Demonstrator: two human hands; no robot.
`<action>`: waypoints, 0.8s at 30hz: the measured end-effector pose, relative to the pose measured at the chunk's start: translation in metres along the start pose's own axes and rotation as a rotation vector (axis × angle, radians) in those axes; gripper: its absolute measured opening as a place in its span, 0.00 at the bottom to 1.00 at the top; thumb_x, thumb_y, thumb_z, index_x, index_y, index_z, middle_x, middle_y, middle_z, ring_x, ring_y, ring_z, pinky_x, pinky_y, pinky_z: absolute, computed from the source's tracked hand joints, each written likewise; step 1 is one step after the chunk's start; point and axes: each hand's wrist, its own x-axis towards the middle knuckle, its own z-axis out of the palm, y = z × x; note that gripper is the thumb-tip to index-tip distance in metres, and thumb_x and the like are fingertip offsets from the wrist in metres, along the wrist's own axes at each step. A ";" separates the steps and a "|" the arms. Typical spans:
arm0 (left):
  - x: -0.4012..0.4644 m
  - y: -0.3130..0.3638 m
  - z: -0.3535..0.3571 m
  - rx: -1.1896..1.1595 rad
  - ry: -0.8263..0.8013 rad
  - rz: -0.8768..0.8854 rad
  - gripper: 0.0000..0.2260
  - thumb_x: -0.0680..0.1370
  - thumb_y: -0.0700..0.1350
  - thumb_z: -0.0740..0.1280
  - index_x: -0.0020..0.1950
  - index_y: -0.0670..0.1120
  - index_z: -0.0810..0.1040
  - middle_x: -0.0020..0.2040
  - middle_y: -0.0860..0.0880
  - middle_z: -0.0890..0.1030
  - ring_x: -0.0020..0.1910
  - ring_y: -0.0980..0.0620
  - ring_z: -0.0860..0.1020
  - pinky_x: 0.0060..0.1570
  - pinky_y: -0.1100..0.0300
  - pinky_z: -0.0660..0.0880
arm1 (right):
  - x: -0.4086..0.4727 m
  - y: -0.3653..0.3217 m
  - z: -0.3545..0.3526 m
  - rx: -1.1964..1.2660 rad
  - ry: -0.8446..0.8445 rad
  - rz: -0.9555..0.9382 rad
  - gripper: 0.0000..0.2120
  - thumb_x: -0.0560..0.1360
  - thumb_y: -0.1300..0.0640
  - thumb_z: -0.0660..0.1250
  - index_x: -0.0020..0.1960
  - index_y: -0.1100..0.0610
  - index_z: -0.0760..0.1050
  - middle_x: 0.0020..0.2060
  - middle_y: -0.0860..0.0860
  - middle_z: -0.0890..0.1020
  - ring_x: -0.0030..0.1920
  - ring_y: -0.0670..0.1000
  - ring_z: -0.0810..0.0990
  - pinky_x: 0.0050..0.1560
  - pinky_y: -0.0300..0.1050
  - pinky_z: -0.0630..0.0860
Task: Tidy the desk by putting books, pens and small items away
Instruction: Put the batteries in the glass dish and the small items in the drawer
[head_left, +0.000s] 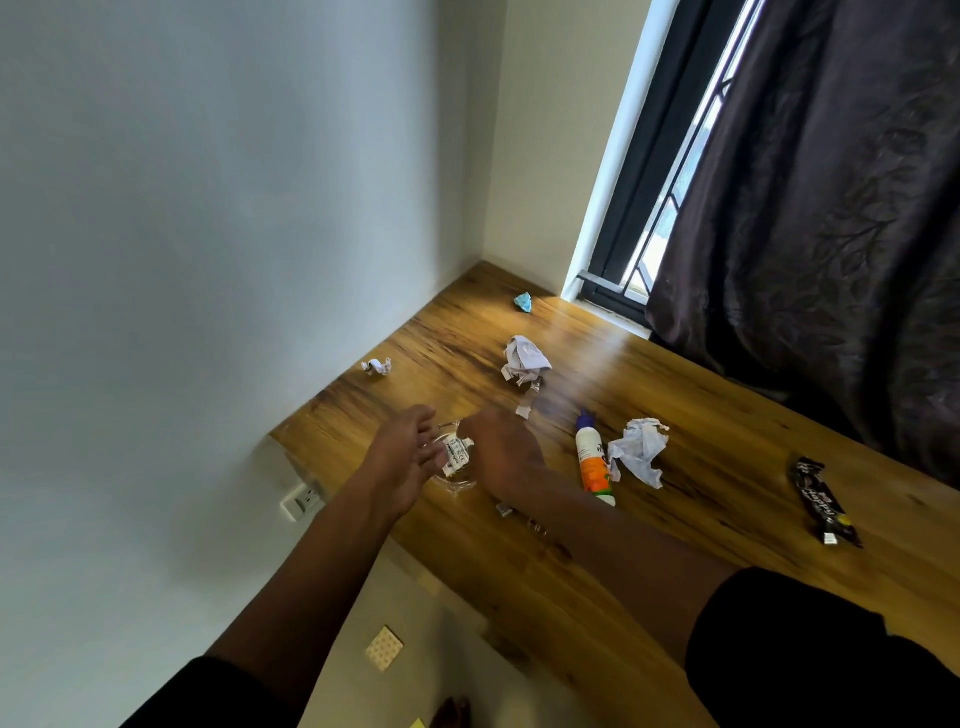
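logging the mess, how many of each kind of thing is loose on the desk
crumpled white paper: 3
crumpled blue scrap: 1
white and orange tube: 1
dark snack wrapper: 1
clear glass dish: 1
small bits: uncountable
total: 7

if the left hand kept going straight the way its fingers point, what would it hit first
Probably the small clear glass dish holding a white printed scrap, directly ahead of the left hand fingertips. They already overlap its rim in this view, though depth is unclear, so contact can't be confirmed.

My right hand (501, 452) blurs, its fingers unreadable; it hides part of the clear dish (457, 475). The worktop (727, 519) runs off the right edge.
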 end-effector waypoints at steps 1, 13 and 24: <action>0.003 -0.004 -0.001 0.090 0.037 0.072 0.07 0.81 0.42 0.65 0.55 0.38 0.77 0.52 0.38 0.78 0.45 0.48 0.79 0.43 0.56 0.76 | 0.000 0.001 0.001 -0.021 -0.012 -0.003 0.12 0.74 0.56 0.75 0.58 0.53 0.83 0.54 0.54 0.83 0.55 0.57 0.82 0.52 0.53 0.81; 0.015 -0.029 -0.010 0.750 0.149 0.345 0.14 0.70 0.41 0.67 0.53 0.51 0.85 0.46 0.52 0.86 0.47 0.52 0.84 0.50 0.46 0.83 | -0.006 0.012 0.013 0.027 0.024 -0.106 0.12 0.76 0.50 0.71 0.58 0.52 0.83 0.53 0.53 0.78 0.54 0.56 0.78 0.48 0.55 0.80; 0.024 -0.030 -0.010 0.901 0.184 0.455 0.21 0.71 0.40 0.73 0.64 0.46 0.82 0.55 0.48 0.84 0.52 0.49 0.82 0.55 0.44 0.81 | -0.007 0.016 0.021 -0.091 0.073 -0.204 0.10 0.78 0.50 0.69 0.54 0.54 0.85 0.50 0.54 0.77 0.51 0.55 0.77 0.39 0.45 0.69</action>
